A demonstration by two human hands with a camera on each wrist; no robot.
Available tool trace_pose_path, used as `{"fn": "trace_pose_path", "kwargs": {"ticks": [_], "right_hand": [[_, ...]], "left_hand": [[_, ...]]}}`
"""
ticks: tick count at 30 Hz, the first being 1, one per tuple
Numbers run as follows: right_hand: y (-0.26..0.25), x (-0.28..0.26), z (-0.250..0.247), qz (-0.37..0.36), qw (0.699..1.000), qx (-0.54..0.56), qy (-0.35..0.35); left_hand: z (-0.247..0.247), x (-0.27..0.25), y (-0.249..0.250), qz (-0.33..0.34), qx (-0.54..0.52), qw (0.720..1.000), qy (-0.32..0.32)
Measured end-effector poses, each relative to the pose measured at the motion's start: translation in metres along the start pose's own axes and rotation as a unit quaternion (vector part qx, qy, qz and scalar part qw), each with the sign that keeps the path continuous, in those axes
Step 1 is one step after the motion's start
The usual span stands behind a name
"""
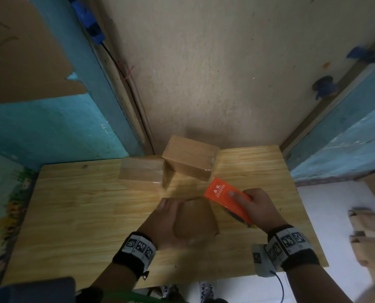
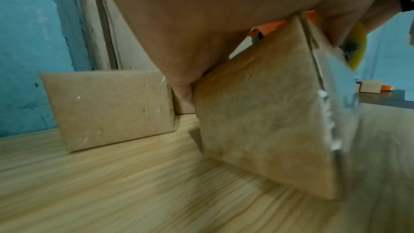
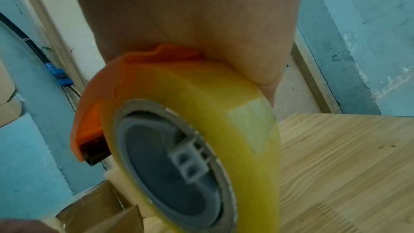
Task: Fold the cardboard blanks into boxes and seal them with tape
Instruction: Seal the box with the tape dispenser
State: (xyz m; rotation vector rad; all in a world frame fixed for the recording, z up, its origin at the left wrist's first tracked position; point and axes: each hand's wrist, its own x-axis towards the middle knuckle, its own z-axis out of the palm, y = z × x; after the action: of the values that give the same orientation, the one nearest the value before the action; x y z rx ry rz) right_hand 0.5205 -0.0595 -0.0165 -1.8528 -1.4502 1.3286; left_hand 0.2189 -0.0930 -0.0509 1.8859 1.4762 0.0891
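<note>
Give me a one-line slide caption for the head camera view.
Left hand holds a cardboard box over the wooden table while the right hand grips an orange tape dispenser.

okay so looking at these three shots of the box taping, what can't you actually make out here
- Left hand fingers: the held cardboard box hides them in the head view.
- Tape dispenser cutter: head view, under its orange cover; the tape roll blocks it in the right wrist view.
- Cover lettering: too small.
- Taped seam: blurred, left wrist view.
</note>
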Motion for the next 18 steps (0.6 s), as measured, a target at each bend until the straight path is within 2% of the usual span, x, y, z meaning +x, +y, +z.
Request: {"fn": "trace_pose_path", "kwargs": {"ticks": [3, 6, 8, 16, 18], "right_hand": [[0.001, 0.001, -0.001, -0.003, 1.0, -0.003, 0.009], [0.0, 0.002, 0.0, -0.002, 1.0, 0.004, 0.013], [0.0, 0.002, 0.0, -0.003, 1.0, 0.011, 0.007], [-0.003, 0.004, 0.002, -0.011, 1.0, 0.016, 0.004], [-0.003, 0.004, 0.004, -0.009, 1.0, 0.013, 0.002]], "left_hand": [[0.004, 0.002, -0.001, 0.077, 0.106, 0.988, 0.077], [0.014, 0.001, -0.005, 0.176, 0.232, 0.951, 0.104], [0.02, -0.002, -0.009, 0.217, 0.251, 0.933, 0.14], [0.017, -0.003, -0.017, 0.205, 0.215, 0.943, 0.147], [0.016, 0.001, -0.014, 0.198, 0.231, 0.939, 0.162]]}}
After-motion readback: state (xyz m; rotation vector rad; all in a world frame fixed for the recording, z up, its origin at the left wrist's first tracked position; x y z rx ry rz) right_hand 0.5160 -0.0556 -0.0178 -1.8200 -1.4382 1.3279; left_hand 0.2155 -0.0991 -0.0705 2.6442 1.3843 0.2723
